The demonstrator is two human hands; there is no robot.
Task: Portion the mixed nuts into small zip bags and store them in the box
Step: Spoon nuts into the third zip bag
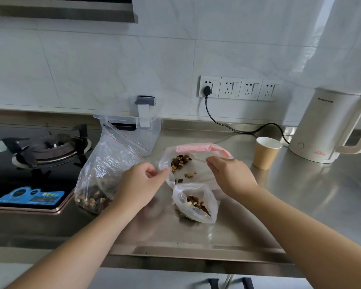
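Note:
A large clear zip bag [104, 170] with a red seal line stands on the steel counter, mixed nuts heaped in its bottom. My left hand [140, 182] pinches the left edge of a small pink-topped zip bag [196, 163] holding some nuts. My right hand [229, 174] pinches the same bag's right rim, so the mouth is spread between both hands. A second small bag [196, 202] with nuts lies open on the counter just in front. The clear plastic box [148, 130] with a grey latch stands behind the bags.
A gas hob [40, 155] fills the left. A paper cup [266, 152] stands right of the bags, with a white electric kettle [325, 126] behind it and its black cord [227, 126] running to the wall sockets. The counter's front edge [196, 255] is near.

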